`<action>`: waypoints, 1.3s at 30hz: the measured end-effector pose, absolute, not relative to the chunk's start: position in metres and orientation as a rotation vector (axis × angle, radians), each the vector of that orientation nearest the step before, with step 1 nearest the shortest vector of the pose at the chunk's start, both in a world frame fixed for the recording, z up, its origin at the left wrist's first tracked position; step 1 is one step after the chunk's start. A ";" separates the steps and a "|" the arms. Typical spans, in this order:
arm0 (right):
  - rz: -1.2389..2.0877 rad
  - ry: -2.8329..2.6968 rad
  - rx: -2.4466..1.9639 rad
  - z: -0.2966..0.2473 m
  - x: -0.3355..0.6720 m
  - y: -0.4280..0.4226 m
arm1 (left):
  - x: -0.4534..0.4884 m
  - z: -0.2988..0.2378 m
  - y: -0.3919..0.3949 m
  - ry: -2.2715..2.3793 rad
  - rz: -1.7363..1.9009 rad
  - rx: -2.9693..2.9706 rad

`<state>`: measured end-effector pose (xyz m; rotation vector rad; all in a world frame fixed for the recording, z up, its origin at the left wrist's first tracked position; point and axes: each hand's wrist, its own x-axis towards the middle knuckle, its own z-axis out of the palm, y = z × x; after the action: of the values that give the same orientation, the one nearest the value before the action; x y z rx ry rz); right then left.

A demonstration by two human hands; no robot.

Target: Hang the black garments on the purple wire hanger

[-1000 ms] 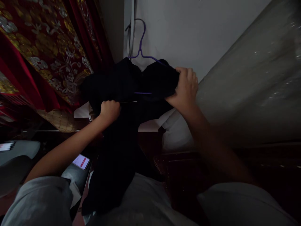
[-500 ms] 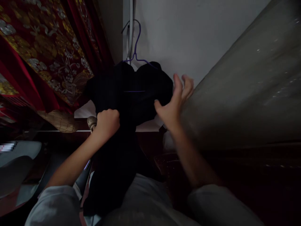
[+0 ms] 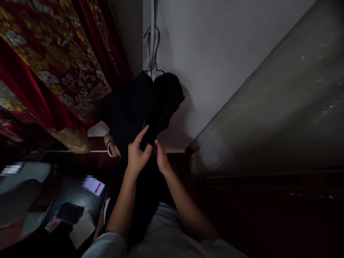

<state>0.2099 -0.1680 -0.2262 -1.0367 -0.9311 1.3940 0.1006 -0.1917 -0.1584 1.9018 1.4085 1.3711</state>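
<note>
A black garment (image 3: 129, 104) hangs on a purple wire hanger (image 3: 156, 53) before the wall, its lower part falling toward my lap. My left hand (image 3: 137, 154) is at the front of the cloth, its index finger pointing up along it and its thumb bent toward my right hand. Close beside it, my right hand (image 3: 162, 157) has its thumb up and its other fingers curled against the dark fabric. The cloth between the two hands is too dark to make out in detail.
Red embroidered cloth (image 3: 59, 53) hangs at the left. A lit phone (image 3: 96, 187) and a dark phone (image 3: 70, 212) lie on a black surface at the lower left. A beige clog (image 3: 109, 144) shows behind the garment. A plastic-covered bulk (image 3: 268, 118) leans at the right.
My right hand, spread by the garment's right side before, has come down and in beside my left. My left hand has moved right and its index finger has straightened. The garment's right side has folded inward.
</note>
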 end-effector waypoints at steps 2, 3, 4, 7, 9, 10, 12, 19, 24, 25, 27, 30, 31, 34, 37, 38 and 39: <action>1.436 -0.901 -1.061 -0.224 0.215 -0.167 | 0.102 -0.159 -0.196 1.390 1.364 1.891; 1.454 -0.890 -1.063 -0.223 0.216 -0.168 | 0.103 -0.159 -0.198 1.384 1.363 1.886; 1.474 -0.880 -1.056 -0.221 0.217 -0.169 | 0.104 -0.158 -0.200 1.378 1.377 1.872; 1.528 -0.856 -1.026 -0.215 0.217 -0.175 | 0.104 -0.156 -0.203 1.331 1.460 1.820; 1.525 -0.883 -1.002 -0.210 0.218 -0.179 | 0.103 -0.155 -0.204 1.276 1.490 1.807; 1.507 -0.911 -0.986 -0.208 0.218 -0.181 | 0.102 -0.156 -0.204 1.253 1.499 1.805; 1.452 -0.971 -0.955 -0.204 0.221 -0.184 | 0.100 -0.157 -0.204 1.209 1.519 1.794; 1.333 -1.099 -0.939 -0.194 0.233 -0.191 | 0.099 -0.176 -0.197 1.216 1.620 1.563; 1.378 -1.199 -0.947 -0.187 0.237 -0.198 | 0.099 -0.195 -0.200 1.304 1.458 1.629; 1.394 -1.220 -0.950 -0.186 0.238 -0.199 | 0.099 -0.197 -0.201 1.319 1.408 1.665; 1.399 -1.247 -0.963 -0.184 0.239 -0.201 | 0.099 -0.198 -0.202 1.325 1.320 1.728; 1.387 -1.261 -0.984 -0.183 0.243 -0.202 | 0.101 -0.196 -0.202 1.279 1.266 1.787; 1.417 -1.257 -0.983 -0.183 0.245 -0.203 | 0.102 -0.196 -0.202 1.258 1.258 1.798; 1.581 -1.177 -0.960 -0.177 0.253 -0.198 | 0.111 -0.194 -0.203 1.238 1.294 1.766; 1.616 -1.080 -0.916 -0.161 0.261 -0.176 | 0.119 -0.193 -0.203 1.306 1.304 1.772; 1.594 -1.068 -0.903 -0.152 0.263 -0.163 | 0.120 -0.194 -0.203 1.342 1.286 1.789; 1.565 -1.067 -0.893 -0.141 0.265 -0.148 | 0.120 -0.196 -0.202 1.385 1.255 1.803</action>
<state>0.2648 -0.1483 -0.1405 -0.8929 -1.0665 1.5651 0.1196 -0.2016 -0.1957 1.8035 1.3847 1.2555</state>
